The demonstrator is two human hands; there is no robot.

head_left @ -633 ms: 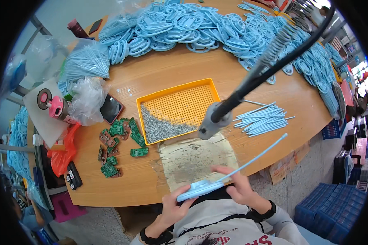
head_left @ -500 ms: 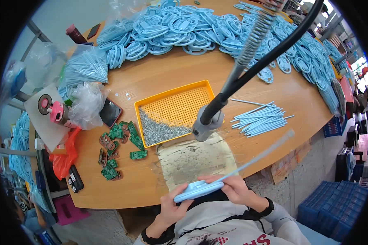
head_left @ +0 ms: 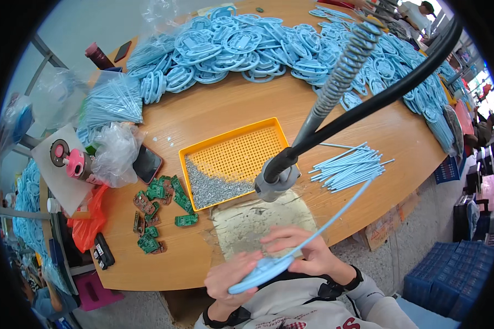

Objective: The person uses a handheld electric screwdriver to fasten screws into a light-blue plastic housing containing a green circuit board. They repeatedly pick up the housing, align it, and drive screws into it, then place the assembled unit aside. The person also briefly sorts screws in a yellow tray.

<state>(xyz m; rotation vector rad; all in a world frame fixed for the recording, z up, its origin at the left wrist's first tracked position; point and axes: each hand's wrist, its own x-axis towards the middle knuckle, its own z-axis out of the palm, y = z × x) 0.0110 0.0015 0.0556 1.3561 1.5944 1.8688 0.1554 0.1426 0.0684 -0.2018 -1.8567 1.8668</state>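
We hold blue disc (head_left: pixel 264 271), left hand (head_left: pixel 228 278) fingers clamped on it; right hand (head_left: pixel 313 253) fingers apart near disc's right end. Green circuit boards (head_left: pixel 156 190) left on tabletop (head_left: pixel 175 268).

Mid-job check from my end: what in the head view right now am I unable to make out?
All in the head view:
- Part of the blue disc's upper face: behind the left hand, which is motion-blurred.
- The disc's underside: turned away from the camera.
- Whether the blue stick is fastened to the disc: too blurred.
- Yellow tray's near right corner: behind the grey tool head.
- Single metal bits' shapes: too small.
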